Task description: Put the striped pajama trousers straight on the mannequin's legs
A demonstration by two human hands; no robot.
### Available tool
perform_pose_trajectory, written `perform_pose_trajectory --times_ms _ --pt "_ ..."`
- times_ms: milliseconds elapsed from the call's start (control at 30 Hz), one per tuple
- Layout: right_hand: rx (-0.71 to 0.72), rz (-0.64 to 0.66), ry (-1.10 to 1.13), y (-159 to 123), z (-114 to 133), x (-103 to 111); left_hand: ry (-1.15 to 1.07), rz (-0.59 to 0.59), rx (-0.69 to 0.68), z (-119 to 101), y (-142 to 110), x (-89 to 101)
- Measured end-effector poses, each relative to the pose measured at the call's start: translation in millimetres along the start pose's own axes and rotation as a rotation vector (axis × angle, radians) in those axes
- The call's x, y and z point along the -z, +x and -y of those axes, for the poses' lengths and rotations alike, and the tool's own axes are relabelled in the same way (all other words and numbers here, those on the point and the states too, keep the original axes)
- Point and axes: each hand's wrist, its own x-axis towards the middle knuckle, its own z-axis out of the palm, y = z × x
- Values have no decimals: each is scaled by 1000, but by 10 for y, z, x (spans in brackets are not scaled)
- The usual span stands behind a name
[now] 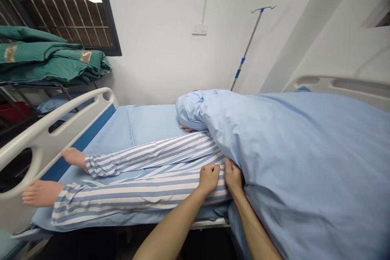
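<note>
A figure in blue-and-white striped pajama trousers (137, 189) lies on the bed, with bare feet (44, 193) that look like a manikin's. My left hand (209, 178) is closed in a fist on the near thigh, with trouser cloth apparently pinched in it. Just to its right, my right hand (233, 175) has its fingers curled on the same trousers, right against the edge of a light blue quilt (292, 142). That quilt is folded back over the upper body and hides it. Fingertips (186, 128) of the figure show under the quilt's far edge.
A white footboard (61, 126) closes the bed's left end, and a pale headboard (344, 83) stands at the right. Light blue sheet (152, 120) covers the mattress. Behind the bed rises an IV pole (248, 50). Folded green quilts (51, 59) lie on a rack at the left.
</note>
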Motion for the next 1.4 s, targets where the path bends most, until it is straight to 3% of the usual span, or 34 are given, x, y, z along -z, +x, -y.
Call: perform_pose_trajectory --times_ms 67,133,333,433,533,600,700,900,1100,1233,1333,1400 --pt "-11 -19 6 21 -16 17 -23 31 23 116 -31 285" --pt "-20 -9 -1 34 -44 25 -19 -15 67 298 -118 722" --pt "-34 6 -75 17 -105 2 145 -392 208 900 -683 2490" --pt "-90 22 -145 2 -67 -2 258 -472 199 1047 -947 3269" --pt "-151 33 -178 11 -22 -7 363 -523 224 1139 -1144 3822" --pt "-180 49 -183 30 -4 -12 444 -546 259 1213 -1251 4049" --pt "-206 76 -181 64 14 -17 605 -483 313 1345 -1369 4190" --pt "-207 98 -220 120 93 -41 905 -431 452 1478 -1422 4122" --pt "-144 227 -374 153 131 -108 928 -429 399 1486 -1449 4119" --pt "-147 243 -556 174 195 -173 929 -450 397 1524 -1454 4116" --pt "-81 223 -572 92 392 -419 942 -450 375 1560 -1450 4107" --pt "32 246 -465 -72 639 -770 940 -454 371 1570 -1447 4103"
